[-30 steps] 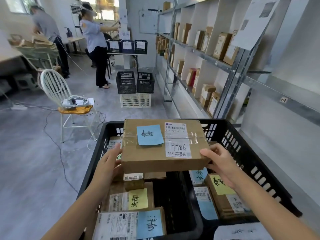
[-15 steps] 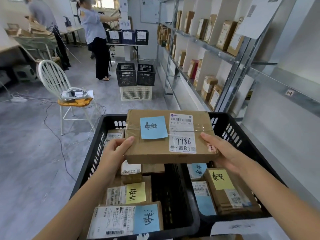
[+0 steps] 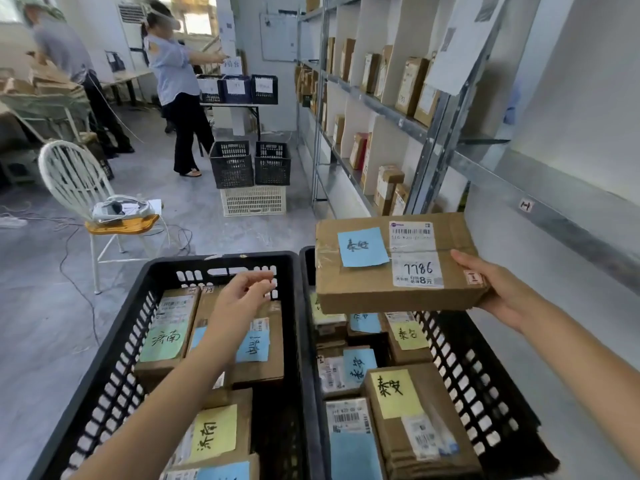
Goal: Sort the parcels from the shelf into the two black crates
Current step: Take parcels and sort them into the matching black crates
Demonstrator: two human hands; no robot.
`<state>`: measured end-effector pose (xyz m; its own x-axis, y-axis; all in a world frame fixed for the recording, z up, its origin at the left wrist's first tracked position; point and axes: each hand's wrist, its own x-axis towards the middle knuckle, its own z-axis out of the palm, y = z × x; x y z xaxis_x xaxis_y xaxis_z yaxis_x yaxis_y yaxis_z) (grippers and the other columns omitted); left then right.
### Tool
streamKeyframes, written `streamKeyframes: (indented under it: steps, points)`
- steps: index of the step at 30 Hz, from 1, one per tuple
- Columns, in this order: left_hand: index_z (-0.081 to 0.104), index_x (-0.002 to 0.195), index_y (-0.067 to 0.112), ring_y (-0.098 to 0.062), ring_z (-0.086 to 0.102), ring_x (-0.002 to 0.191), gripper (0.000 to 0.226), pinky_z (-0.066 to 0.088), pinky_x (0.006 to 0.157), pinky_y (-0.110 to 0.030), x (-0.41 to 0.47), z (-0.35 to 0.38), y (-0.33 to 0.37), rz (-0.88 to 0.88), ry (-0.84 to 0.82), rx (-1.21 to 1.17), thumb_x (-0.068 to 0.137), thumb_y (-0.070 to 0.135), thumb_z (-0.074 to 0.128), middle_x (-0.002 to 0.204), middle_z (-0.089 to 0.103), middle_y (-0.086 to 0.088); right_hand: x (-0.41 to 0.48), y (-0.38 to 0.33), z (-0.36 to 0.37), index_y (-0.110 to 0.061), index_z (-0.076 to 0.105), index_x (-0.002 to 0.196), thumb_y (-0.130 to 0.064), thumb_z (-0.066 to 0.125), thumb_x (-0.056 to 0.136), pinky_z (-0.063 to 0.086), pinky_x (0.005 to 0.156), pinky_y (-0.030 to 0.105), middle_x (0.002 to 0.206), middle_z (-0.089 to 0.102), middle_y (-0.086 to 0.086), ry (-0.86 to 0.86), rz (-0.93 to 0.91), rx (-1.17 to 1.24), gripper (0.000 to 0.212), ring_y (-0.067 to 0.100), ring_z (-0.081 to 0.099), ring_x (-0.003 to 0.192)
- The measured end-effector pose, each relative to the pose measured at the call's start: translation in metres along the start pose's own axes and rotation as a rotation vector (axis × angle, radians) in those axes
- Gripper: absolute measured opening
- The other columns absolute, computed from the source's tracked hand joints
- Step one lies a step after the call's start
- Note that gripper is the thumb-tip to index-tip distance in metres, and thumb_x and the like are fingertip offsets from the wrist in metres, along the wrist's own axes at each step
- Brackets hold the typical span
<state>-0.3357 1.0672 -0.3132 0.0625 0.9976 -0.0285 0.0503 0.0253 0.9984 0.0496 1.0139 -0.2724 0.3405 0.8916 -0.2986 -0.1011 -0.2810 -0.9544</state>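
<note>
My right hand [image 3: 498, 289] grips the right end of a brown cardboard parcel [image 3: 363, 292] with a blue note and a label reading 7786. It hangs above the far part of the right black crate [image 3: 485, 382]. My left hand [image 3: 239, 299] is off the parcel and hovers with loosely curled fingers over the left black crate [image 3: 114, 368], holding nothing. Both crates hold several labelled parcels with blue, green and yellow notes. The shelf [image 3: 377, 105] on the right carries more parcels standing upright.
A white chair [image 3: 79, 188] with a device on its seat stands to the left, cables trailing on the floor. Two black crates on a white one [image 3: 252, 181] sit further down the aisle. Two people [image 3: 176, 98] work at the back near tables.
My left hand has let go of the parcel and dropped over the left crate. My right hand alone has carried the parcel to the right, over the right crate.
</note>
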Motion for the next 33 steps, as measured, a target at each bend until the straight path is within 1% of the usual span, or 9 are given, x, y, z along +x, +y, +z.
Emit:
streamKeyframes:
  steps: [5,9,12,17,20,23,28,31,33]
  points:
    - [0.069,0.112,0.023,-0.01,0.066,0.107,0.019,0.05,0.101,-0.034,0.016,0.044,0.0,0.009,-0.035,0.109,0.098,0.019,0.056,0.118,0.068,0.004,0.032,0.024,-0.022,-0.014,0.064,0.125,-0.039,0.075,0.072,0.049,0.089,0.042,0.112,0.073,0.011,-0.036,0.059,-0.083,0.06,0.033,0.065,0.111]
    - [0.062,0.125,0.02,-0.012,0.06,0.115,0.027,0.045,0.102,-0.03,0.027,0.077,0.0,0.0,-0.042,0.241,0.1,0.021,0.053,0.119,0.065,0.006,0.048,0.044,-0.031,-0.008,0.069,0.117,-0.035,0.076,0.069,0.044,0.102,0.047,0.109,0.074,0.014,-0.052,0.146,-0.087,0.056,0.037,0.065,0.113]
    - [0.058,0.13,0.016,-0.011,0.057,0.115,0.031,0.04,0.094,-0.023,0.033,0.1,-0.005,0.008,-0.055,0.325,0.1,0.02,0.053,0.123,0.062,0.005,0.057,0.054,-0.034,-0.007,0.069,0.117,-0.036,0.076,0.068,0.049,0.091,0.041,0.11,0.074,0.014,-0.081,0.188,-0.086,0.057,0.034,0.066,0.11]
    - [0.048,0.14,0.019,-0.014,0.051,0.123,0.043,0.044,0.101,-0.033,0.041,0.125,-0.024,-0.009,-0.099,0.472,0.098,0.027,0.055,0.133,0.054,0.005,0.071,0.047,-0.035,-0.009,0.069,0.117,-0.042,0.071,0.073,0.048,0.071,0.033,0.112,0.072,0.016,-0.164,0.177,-0.169,0.055,0.027,0.067,0.089]
    - [0.04,0.145,0.019,-0.013,0.043,0.126,0.053,0.039,0.099,-0.029,0.046,0.131,-0.025,0.063,-0.125,0.566,0.097,0.032,0.057,0.138,0.044,0.005,0.084,0.021,-0.042,-0.006,0.068,0.116,-0.042,0.065,0.085,0.047,0.066,0.031,0.101,0.074,0.015,-0.175,0.104,-0.28,0.047,0.024,0.066,0.077]
    - [0.034,0.15,0.021,-0.014,0.044,0.129,0.062,0.042,0.103,-0.033,0.052,0.133,-0.022,0.011,-0.101,0.498,0.096,0.038,0.059,0.144,0.042,0.004,0.098,-0.01,-0.045,-0.009,0.068,0.112,-0.041,0.062,0.09,0.048,0.065,0.031,0.082,0.075,0.006,-0.185,0.033,-0.306,0.04,0.021,0.068,0.066]
    - [0.023,0.154,0.021,-0.017,0.055,0.116,0.06,0.047,0.077,-0.022,0.053,0.137,-0.027,-0.095,-0.005,0.415,0.102,0.033,0.05,0.14,0.049,0.003,0.1,-0.012,-0.027,-0.012,0.068,0.107,-0.044,0.059,0.092,0.049,0.071,0.033,0.085,0.075,0.006,-0.255,0.062,-0.353,0.037,0.023,0.068,0.075]
    - [0.015,0.157,0.015,-0.024,0.046,0.13,0.063,0.045,0.093,-0.03,0.052,0.135,-0.036,-0.138,0.003,0.524,0.104,0.031,0.045,0.151,0.04,-0.005,0.086,0.027,-0.018,-0.012,0.069,0.105,-0.042,0.053,0.097,0.048,0.07,0.033,0.089,0.076,0.009,-0.288,0.189,-0.35,0.034,0.022,0.07,0.075]
    - [0.014,0.157,0.017,-0.025,0.046,0.13,0.064,0.044,0.099,-0.037,0.054,0.133,-0.036,-0.152,-0.022,0.594,0.103,0.031,0.045,0.154,0.035,-0.01,0.078,0.047,-0.019,-0.013,0.07,0.101,-0.039,0.05,0.1,0.047,0.066,0.032,0.087,0.077,0.006,-0.288,0.252,-0.304,0.033,0.018,0.071,0.07]
